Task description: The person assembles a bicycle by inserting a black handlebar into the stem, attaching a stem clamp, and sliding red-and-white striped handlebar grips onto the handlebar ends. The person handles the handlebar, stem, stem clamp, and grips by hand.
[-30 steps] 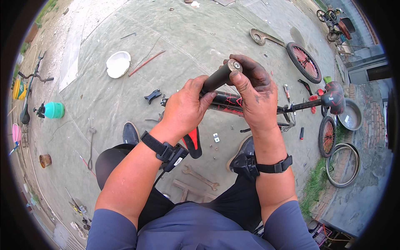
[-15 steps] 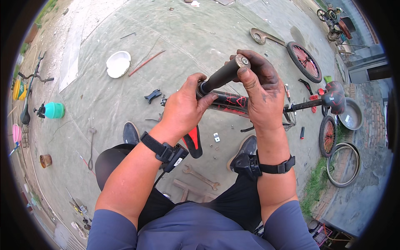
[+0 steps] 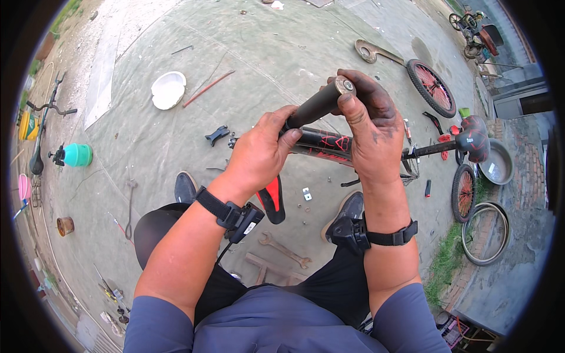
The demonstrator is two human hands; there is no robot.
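Note:
A thick black tube [image 3: 318,107] slants up in front of me, with a round metal end and a bolt at its centre. My left hand [image 3: 259,143] is closed round its lower end, beside the black bicycle frame [image 3: 331,141] with red markings. At the upper end, the fingers and thumb of my right hand [image 3: 372,126] grip the tube from both sides. Dark grease stains the right fingers. The frame runs off behind my right wrist to a saddle [image 3: 472,139]. Below my left hand hangs a red-and-black blade-shaped part [image 3: 272,201].
An open-ended wrench [image 3: 284,249] and a small metal plate [image 3: 306,194] lie between my feet. Further right are two spoked wheels [image 3: 431,88], a metal basin [image 3: 496,162] and bare rims [image 3: 484,233]. To the left stand a white bowl [image 3: 168,90] and a teal container [image 3: 78,155].
My left hand has shifted slightly at the tube's lower end, its thumb drawn in closer to the tube. My right hand keeps its grip with hardly any movement.

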